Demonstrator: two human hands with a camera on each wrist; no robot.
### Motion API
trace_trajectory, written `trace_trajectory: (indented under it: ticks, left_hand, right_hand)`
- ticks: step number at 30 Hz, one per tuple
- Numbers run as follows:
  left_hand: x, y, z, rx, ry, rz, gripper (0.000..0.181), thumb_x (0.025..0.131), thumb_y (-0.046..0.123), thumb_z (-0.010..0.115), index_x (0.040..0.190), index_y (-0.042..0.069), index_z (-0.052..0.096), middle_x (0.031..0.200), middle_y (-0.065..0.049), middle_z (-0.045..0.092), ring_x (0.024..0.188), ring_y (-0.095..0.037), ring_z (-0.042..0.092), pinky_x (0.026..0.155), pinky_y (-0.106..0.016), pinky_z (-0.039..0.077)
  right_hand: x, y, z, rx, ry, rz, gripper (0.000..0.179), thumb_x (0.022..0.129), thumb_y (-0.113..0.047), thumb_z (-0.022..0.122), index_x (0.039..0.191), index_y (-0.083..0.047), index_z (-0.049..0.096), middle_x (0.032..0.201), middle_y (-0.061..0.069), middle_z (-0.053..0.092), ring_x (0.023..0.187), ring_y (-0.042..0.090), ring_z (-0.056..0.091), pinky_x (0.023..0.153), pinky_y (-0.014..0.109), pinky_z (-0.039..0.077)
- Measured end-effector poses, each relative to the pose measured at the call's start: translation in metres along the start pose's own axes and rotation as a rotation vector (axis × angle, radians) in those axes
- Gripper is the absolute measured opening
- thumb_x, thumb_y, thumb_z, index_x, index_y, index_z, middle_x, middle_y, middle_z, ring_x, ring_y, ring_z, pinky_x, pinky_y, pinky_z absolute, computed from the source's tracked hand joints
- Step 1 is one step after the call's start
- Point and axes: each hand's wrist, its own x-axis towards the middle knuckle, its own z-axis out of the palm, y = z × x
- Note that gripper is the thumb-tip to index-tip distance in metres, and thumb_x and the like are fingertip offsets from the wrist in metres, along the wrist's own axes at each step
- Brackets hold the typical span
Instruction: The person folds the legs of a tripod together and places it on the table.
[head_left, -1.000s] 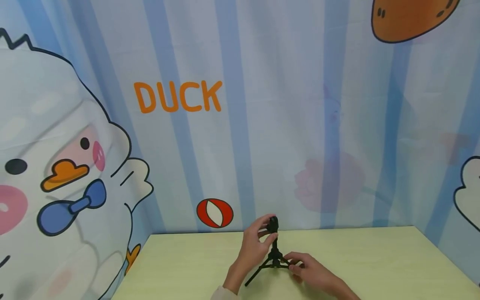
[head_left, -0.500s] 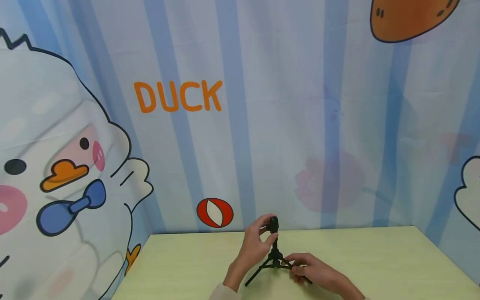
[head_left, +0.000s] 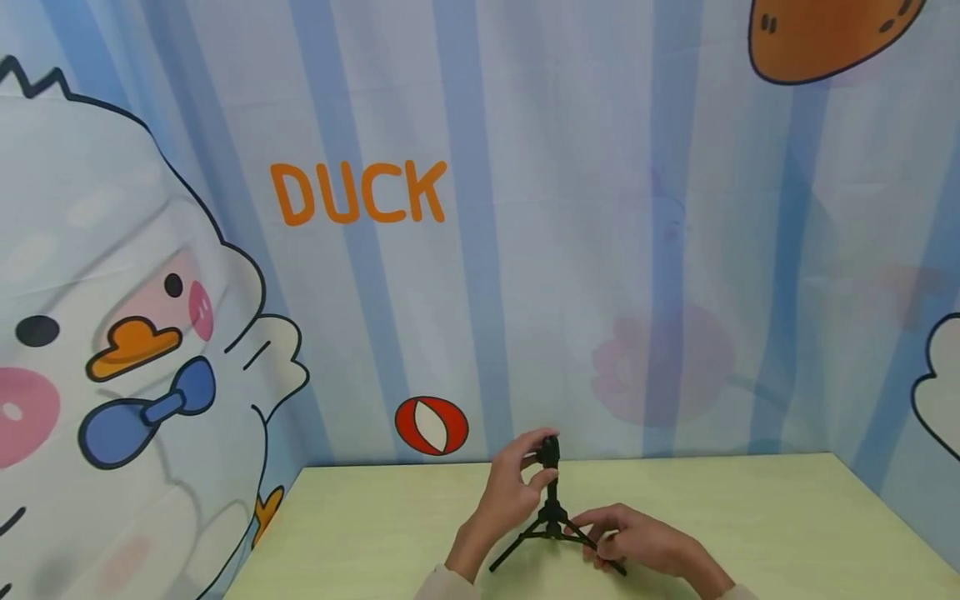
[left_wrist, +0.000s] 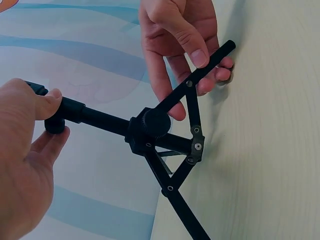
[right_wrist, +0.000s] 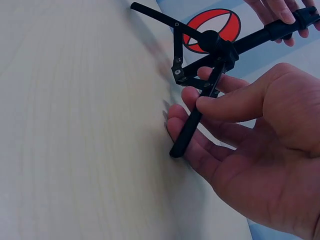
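A small black tripod stands upright over the table with its legs spread. My left hand grips the top of its column, thumb on one side and fingers on the other. In the left wrist view a round knob shows on the hub where the legs join. My right hand pinches one leg between thumb and fingers, and the leg's end sticks out past the fingers. Another leg slants down to the left. Part of the column's head is hidden behind my left fingers.
The pale wooden table runs back to a striped cloth backdrop printed with a duck and a red ball. Cloth also hangs along the left and right sides.
My right hand has slid outward along the tripod leg, to the right, and more of the leg shows. The left hand keeps its grip on the column.
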Motion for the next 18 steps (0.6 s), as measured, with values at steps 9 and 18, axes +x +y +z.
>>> trace_trajectory:
  ticks: [9, 18]
  left_hand:
    - [-0.0004, -0.0005, -0.0015, 0.005, -0.024, -0.016, 0.057, 0.093, -0.009, 0.071, 0.14, 0.02, 0.061, 0.135, -0.004, 0.065, 0.118, -0.023, 0.065, 0.1, -0.036, 0.056]
    - [0.0, -0.0018, -0.0013, 0.021, -0.024, -0.002, 0.056, 0.092, -0.01, 0.072, 0.139, 0.02, 0.061, 0.134, -0.005, 0.065, 0.117, -0.025, 0.066, 0.099, -0.035, 0.057]
  right_hand:
    - [-0.0013, -0.0007, -0.0029, 0.05, -0.028, 0.025, 0.054, 0.095, 0.01, 0.049, 0.149, 0.011, 0.045, 0.105, 0.012, 0.069, 0.086, 0.018, 0.067, 0.078, 0.029, 0.054]
    - [-0.0028, 0.0012, -0.0043, 0.098, -0.07, 0.003, 0.051, 0.101, 0.005, 0.051, 0.15, 0.011, 0.042, 0.108, 0.008, 0.069, 0.091, 0.016, 0.068, 0.084, 0.03, 0.055]
